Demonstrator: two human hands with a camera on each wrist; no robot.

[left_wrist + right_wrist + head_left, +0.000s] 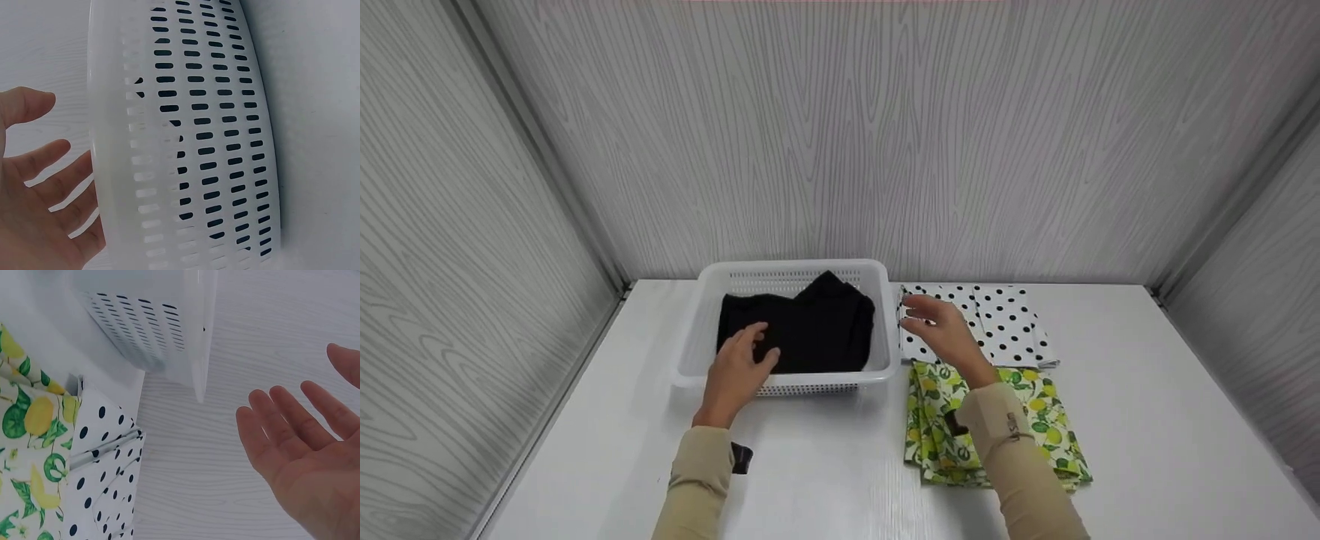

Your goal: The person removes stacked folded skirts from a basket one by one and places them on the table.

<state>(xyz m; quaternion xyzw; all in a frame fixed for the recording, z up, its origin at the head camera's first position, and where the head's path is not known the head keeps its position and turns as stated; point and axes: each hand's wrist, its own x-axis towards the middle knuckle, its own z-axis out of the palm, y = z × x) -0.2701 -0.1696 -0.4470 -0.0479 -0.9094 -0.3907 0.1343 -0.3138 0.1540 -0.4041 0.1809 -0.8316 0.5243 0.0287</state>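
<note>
A white plastic basket (889, 330) with slotted walls stands at the back of the table, and folded black cloth (802, 337) lies in it. Over the basket's front left part is my left hand (737, 375), fingers spread and loosely bent, holding nothing. My right hand (949, 334) hovers just right of the basket, above a folded white cloth with black dots (1011, 322); its fingers are relaxed around nothing. Nearer me lies a folded lemon-print cloth (1042, 420), partly hidden under my right forearm. In the right wrist view, the right hand (304, 444) is apart from the basket wall (135, 320).
A grey wood-grain wall (840, 150) rises close behind the basket, with side walls at left (450, 225) and right (1275, 300). The white table (1147, 405) extends to both sides of the basket and cloths.
</note>
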